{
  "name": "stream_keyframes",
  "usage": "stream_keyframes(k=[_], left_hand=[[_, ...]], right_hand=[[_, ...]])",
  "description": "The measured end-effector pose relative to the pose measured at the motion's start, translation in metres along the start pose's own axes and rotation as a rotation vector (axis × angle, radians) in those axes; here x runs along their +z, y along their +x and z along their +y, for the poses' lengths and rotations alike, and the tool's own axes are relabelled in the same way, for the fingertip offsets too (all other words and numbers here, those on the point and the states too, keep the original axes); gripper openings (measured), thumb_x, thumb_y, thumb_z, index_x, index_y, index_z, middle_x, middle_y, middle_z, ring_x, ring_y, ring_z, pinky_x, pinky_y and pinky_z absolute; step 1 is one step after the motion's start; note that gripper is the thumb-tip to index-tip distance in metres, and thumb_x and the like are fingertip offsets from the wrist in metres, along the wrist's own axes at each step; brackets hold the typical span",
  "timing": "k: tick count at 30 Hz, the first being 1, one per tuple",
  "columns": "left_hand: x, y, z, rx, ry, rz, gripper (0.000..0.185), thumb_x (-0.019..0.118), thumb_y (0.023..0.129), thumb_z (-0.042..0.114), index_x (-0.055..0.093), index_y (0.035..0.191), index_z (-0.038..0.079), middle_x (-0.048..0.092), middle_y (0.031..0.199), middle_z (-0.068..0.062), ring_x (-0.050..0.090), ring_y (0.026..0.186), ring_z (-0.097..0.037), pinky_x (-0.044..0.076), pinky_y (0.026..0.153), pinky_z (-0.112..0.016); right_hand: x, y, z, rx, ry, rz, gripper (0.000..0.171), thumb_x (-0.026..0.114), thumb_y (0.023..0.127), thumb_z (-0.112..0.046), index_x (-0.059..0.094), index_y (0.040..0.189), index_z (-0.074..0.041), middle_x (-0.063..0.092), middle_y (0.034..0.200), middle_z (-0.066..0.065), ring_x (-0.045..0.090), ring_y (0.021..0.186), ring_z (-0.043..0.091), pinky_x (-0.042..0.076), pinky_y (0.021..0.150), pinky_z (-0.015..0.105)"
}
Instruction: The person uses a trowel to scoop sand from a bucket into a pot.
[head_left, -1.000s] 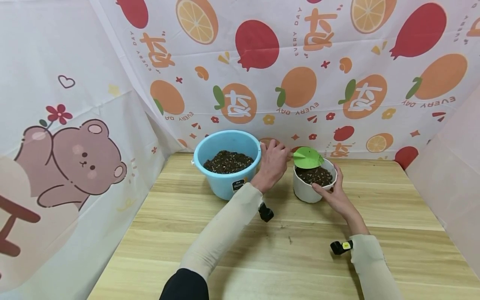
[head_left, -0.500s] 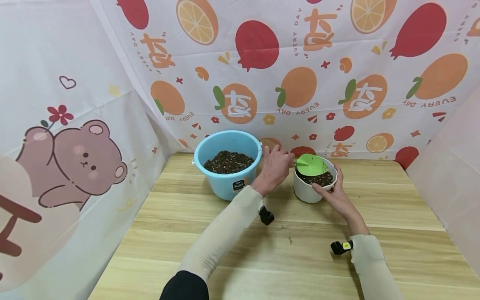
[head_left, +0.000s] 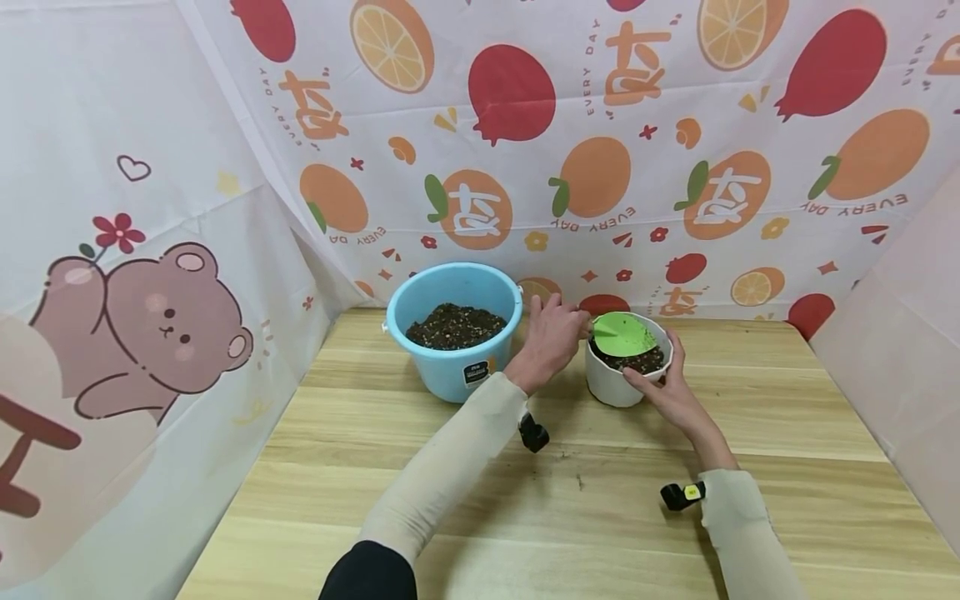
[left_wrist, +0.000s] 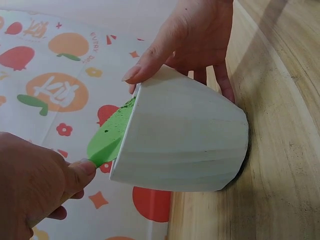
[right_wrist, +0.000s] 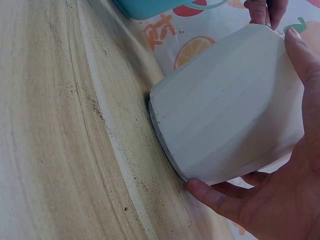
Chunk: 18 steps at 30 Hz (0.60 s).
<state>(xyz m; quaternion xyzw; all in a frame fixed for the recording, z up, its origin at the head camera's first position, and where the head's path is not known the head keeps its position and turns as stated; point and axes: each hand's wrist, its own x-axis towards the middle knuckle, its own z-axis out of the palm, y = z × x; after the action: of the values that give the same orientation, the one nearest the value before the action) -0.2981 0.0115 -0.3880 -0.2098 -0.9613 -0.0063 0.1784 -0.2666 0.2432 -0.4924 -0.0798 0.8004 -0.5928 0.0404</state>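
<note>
My left hand point(head_left: 551, 340) grips the handle of a green garden trowel point(head_left: 624, 334). The trowel's blade dips into the mouth of a white faceted flowerpot point(head_left: 611, 385), over dark potting soil point(head_left: 645, 361). In the left wrist view, soil crumbs cling to the blade point(left_wrist: 112, 130) and its tip is hidden behind the pot wall. My right hand point(head_left: 672, 390) holds the pot from its right side, thumb near the rim and fingers around the far side. The right wrist view shows the pot point(right_wrist: 225, 105) standing on the table, with one fingertip low by its base.
A light blue bucket point(head_left: 442, 375) with soil point(head_left: 456, 325) inside stands left of the pot, close to my left hand. Small soil crumbs point(head_left: 579, 481) lie on the wooden table point(head_left: 600, 533). A printed fruit cloth point(head_left: 517, 92) hangs right behind.
The left hand has moved slightly right and the trowel blade has come down from above the pot into its mouth. The right hand and pot have stayed in place.
</note>
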Motion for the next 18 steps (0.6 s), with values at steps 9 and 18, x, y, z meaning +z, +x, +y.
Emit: stream_keyframes(k=[9,18], left_hand=[[-0.0003,0.0013,0.0027,0.01,-0.032,0.005,0.021,0.061,0.1,0.023,0.079,0.107,0.03,0.077,0.101,0.009,0.046,0.084,-0.017,0.028,0.082,-0.038],[0.0008,0.0013,0.0049,-0.013,0.007,0.005,0.022,0.06,0.1,0.023,0.08,0.106,0.029,0.078,0.102,0.008,0.053,0.088,-0.017,0.032,0.085,-0.04]], right_hand=[[-0.0008,0.0005,0.0,0.012,0.007,0.002,0.102,0.065,0.098,-0.037,-0.019,0.154,-0.047,-0.005,0.169,0.015,0.004,0.157,0.042,0.017,0.122,0.066],[-0.0005,0.0002,0.002,0.0,0.008,0.0,0.101,0.065,0.098,-0.036,-0.017,0.154,-0.047,-0.002,0.169,0.014,0.005,0.157,0.041,0.017,0.121,0.066]])
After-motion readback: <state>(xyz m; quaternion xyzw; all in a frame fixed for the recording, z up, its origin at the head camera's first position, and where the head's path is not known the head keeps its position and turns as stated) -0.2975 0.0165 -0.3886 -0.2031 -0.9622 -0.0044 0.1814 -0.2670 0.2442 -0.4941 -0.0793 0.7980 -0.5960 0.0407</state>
